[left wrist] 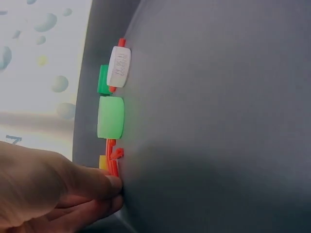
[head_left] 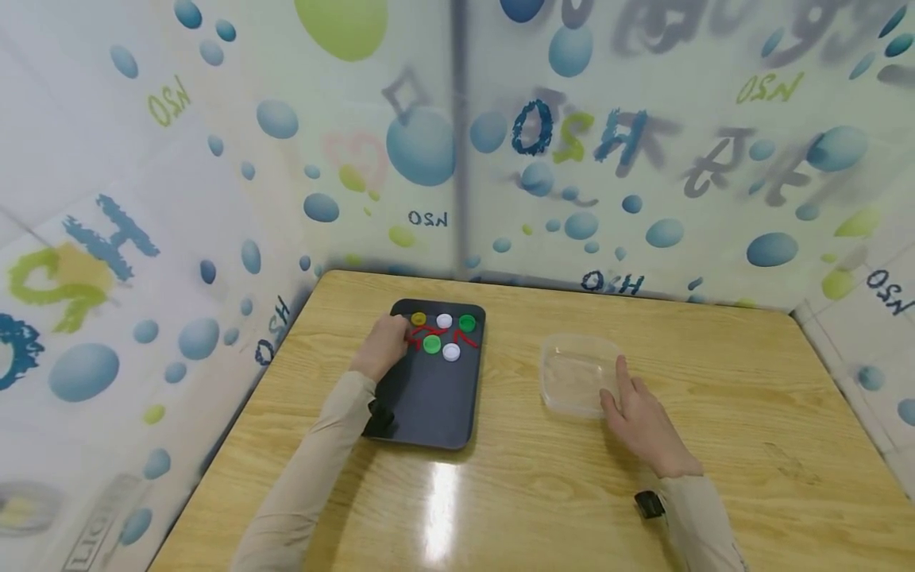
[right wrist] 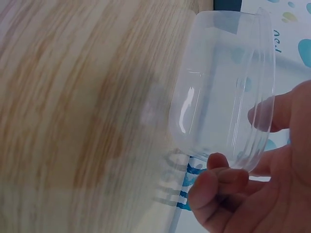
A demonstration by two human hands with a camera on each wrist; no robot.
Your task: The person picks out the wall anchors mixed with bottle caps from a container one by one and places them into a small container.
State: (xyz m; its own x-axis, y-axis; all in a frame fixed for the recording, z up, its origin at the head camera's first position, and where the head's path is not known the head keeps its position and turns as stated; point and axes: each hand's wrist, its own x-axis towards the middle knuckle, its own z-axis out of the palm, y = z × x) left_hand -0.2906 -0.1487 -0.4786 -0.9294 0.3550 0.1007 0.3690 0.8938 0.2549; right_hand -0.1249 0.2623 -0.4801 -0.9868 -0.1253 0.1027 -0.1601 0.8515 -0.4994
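Observation:
Over the far left part of a dark grey tray [head_left: 429,405], my left hand [head_left: 382,347] pinches thumb and fingertips together at the end of a thin red strip [left wrist: 114,167]. Close to those fingers lie a yellow bottle cap [head_left: 418,318], a light green cap [head_left: 432,344] and a white cap [head_left: 451,352]. More red strips [head_left: 466,339] lie among the caps. My right hand [head_left: 646,425] holds a clear plastic container [head_left: 572,373] at its near right corner. Its index finger stretches along the right side, the thumb at the near side. The container looks empty.
A darker green cap [head_left: 467,322] and another white cap [head_left: 444,320] sit at the tray's far end. Tray and container stand apart on a wooden table [head_left: 529,492]. Patterned walls [head_left: 500,206] rise behind the table and at its left.

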